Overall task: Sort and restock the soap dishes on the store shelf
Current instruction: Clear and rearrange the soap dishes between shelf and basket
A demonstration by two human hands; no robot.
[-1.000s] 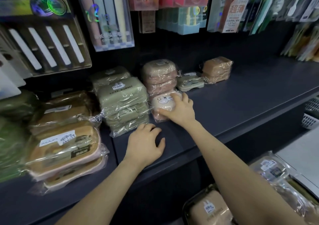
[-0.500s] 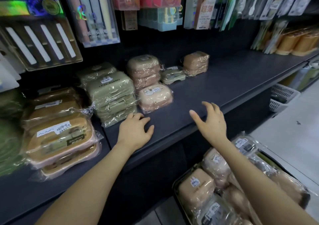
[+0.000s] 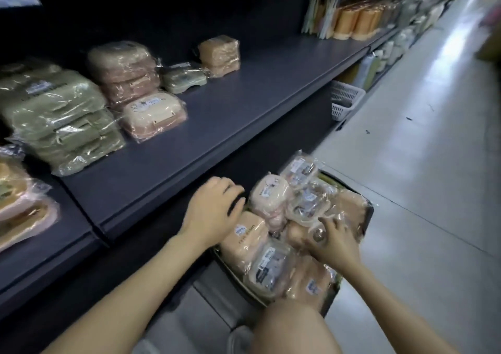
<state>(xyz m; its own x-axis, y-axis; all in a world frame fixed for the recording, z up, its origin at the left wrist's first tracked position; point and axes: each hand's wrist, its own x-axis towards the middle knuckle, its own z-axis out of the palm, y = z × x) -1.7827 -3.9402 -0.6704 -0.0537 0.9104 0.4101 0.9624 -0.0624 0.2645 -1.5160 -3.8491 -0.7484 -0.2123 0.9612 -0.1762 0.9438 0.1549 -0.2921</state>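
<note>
Nearest, a knee (image 3: 292, 326) hides the near edge of the bin (image 3: 369, 215). The left hand (image 3: 214, 212) curls over its rim. The right hand (image 3: 339, 245), blurred, lies on glossy film-wrapped dishes (image 3: 271, 267) inside, grip unclear. Beyond, rounded wrapped stacks (image 3: 127, 74) sit on the matte shelf (image 3: 244, 104).

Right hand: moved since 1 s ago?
Yes. The right hand has come off the pink soap dish at the shelf front and gone down past the shelf edge into the bin of wrapped dishes.

Labels (image 3: 148, 103) on soap dishes (image 3: 154, 120) illegible.
</note>
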